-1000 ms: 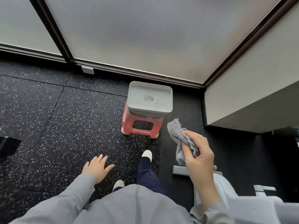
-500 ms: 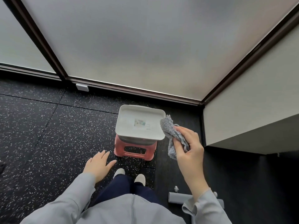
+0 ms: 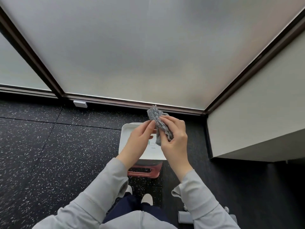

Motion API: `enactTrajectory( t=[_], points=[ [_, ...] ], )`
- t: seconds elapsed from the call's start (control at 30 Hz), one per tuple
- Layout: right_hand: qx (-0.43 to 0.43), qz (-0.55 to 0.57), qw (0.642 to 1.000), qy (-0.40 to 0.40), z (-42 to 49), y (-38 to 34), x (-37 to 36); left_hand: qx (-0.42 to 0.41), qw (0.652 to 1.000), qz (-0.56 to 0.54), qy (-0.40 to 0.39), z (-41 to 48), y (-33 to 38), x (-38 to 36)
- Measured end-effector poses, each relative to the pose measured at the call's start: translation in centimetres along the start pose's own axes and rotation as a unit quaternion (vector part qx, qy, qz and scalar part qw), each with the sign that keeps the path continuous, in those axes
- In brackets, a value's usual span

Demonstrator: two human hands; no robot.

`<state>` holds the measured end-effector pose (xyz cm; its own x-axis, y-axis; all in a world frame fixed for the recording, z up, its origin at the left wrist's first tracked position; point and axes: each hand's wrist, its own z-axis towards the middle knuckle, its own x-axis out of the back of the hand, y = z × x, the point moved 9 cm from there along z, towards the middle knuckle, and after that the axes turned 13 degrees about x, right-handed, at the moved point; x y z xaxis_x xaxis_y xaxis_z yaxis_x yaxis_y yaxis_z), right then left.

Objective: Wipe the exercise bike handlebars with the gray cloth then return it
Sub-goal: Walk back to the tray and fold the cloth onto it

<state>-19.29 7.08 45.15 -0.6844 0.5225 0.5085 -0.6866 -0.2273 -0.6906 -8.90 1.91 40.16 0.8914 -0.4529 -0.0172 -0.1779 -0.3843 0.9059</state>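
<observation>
1. Frosted window panels (image 3: 148, 52) in dark brown frames, filling the far half of the scene; pale wall (image 3: 257, 113) at right with a ledge jutting out near its base.
2. Black speckled rubber floor (image 3: 49, 146) across the left and near ground, seamed into tiles.
3. Gray sleeves (image 3: 105, 190) reaching in from the near edge, dark trousers and two white shoe toes (image 3: 146, 199) below between them.
4. White tray (image 3: 127, 133) resting atop a red stool (image 3: 145, 171), straight ahead, partly hidden behind both hands.
5. Right hand (image 3: 175, 139) raised above the tray, fingers curled and clamped around the gray cloth (image 3: 158, 119), thumb pressed against its near fold.
6. Left hand (image 3: 140, 141) just beside the right, thumb and forefinger pinching the cloth's left edge, remaining fingers loosely bent.
7. Gray cloth bunched between the two hands, held in the air over the tray's far right part, fluffy top end poking up past the fingertips, lower end hanging down between the palms.
8. Small white block (image 3: 80, 103) on the floor against the window frame, far left.
9. Pale gray metal part (image 3: 184, 217) at the near right edge, identity unclear.
</observation>
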Motion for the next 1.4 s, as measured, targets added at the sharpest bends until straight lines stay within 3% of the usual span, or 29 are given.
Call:
enactTrajectory(
  t=[0.23,0.73,0.83,1.0,1.07,1.27,1.4],
  points=[
    [-0.009,0.063,0.998,-0.023,0.9,0.3,-2.2,0.024,0.989,-0.143,-0.006,1.7,0.5,0.6],
    [-0.147,0.173,0.971,0.079,0.9,3.9,-1.6,0.101,0.973,-0.206,0.039,3.4,-1.1,3.3],
    [-0.266,0.247,0.926,0.107,-0.3,6.6,-1.9,0.119,0.963,-0.238,0.033,3.9,-1.6,3.9],
    [-0.452,0.469,0.757,0.050,-1.8,8.0,-5.3,0.129,0.963,-0.238,0.006,4.5,-1.7,3.7],
    [-0.474,0.483,0.736,0.012,-2.1,8.2,-5.9,0.135,0.967,-0.216,0.001,4.8,-1.9,3.5],
    [-0.478,0.490,0.726,-0.059,-2.5,9.7,-6.3,0.154,0.977,-0.148,-0.011,6.2,-2.9,3.0],
    [-0.443,0.444,0.778,-0.046,-1.9,11.6,-6.1,0.159,0.978,-0.134,0.002,7.8,-4.3,3.0]
  ],
)
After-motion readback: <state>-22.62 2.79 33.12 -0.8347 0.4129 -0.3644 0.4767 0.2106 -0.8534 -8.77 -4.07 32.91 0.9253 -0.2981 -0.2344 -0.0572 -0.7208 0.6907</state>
